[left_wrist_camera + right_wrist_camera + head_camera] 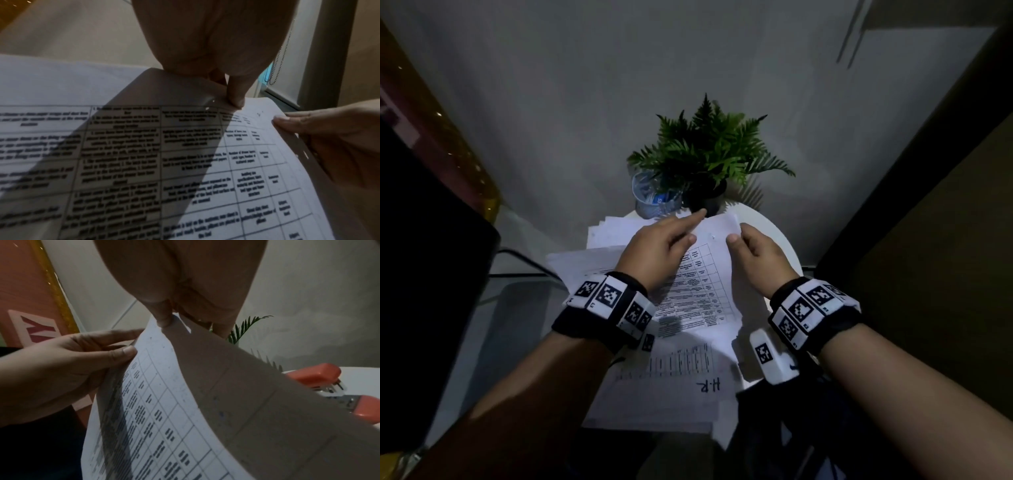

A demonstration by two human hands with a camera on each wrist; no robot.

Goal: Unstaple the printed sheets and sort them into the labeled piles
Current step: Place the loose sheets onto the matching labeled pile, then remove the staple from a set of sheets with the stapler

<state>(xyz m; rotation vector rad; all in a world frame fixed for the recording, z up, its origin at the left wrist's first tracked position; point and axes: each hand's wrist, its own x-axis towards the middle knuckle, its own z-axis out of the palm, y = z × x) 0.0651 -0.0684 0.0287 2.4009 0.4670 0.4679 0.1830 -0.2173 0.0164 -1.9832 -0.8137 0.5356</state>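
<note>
A set of printed sheets (705, 274) with a table of text is held up over the white round table (777, 236). My left hand (697, 226) holds its left edge, thumb (236, 97) on the top sheet, fingers behind and the index finger stretched out. My right hand (738, 233) pinches the top right corner between thumb (164, 319) and fingers, lifting the top sheet (257, 394) away from the one below. Under them lies a pile marked "H.R" (688, 387). Further piles lie at the left (582, 263) and the back (616, 229).
A potted fern (709, 154) and a clear plastic container (650, 198) stand at the table's far edge against the wall. An orange stapler (320, 376) lies on the table at the right. A black object (431, 274) with a cable is on the left.
</note>
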